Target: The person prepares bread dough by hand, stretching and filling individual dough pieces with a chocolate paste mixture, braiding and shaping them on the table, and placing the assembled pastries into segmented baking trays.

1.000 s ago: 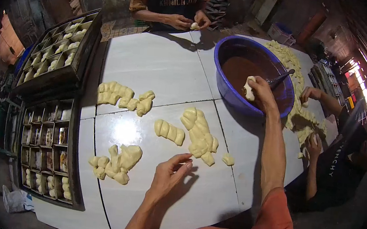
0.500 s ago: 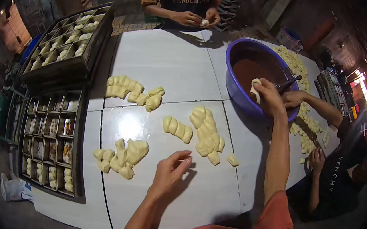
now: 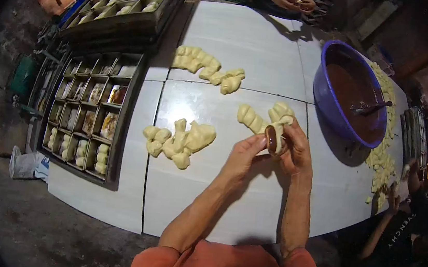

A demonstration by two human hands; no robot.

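Both my hands meet above the white tabletop around one piece of pale dough (image 3: pixel 280 132) with glossy brown filling (image 3: pixel 271 136) on it. My right hand (image 3: pixel 298 148) cradles the dough from the right, fingers curled round it. From the left, my left hand (image 3: pixel 242 154) is closed, thumb and fingers pinching the dough's edge beside the filling. Just behind them lie more dough pieces (image 3: pixel 250 117), partly covered by my hands. To the left is a dough clump (image 3: pixel 184 140), and farther back a row of dough pieces (image 3: pixel 195 59).
A purple basin (image 3: pixel 326 106) of brown filling, with a dark-handled utensil (image 3: pixel 370 106) in it, stands at right. Many small dough pieces (image 3: pixel 380 164) lie beyond it. Divided metal trays (image 3: pixel 117 149) holding dough line the left. One person works opposite, another at right.
My right hand has come back left from the basin with the dough, now bearing brown filling. My left hand has risen to meet it and grip the dough. The view has shifted.
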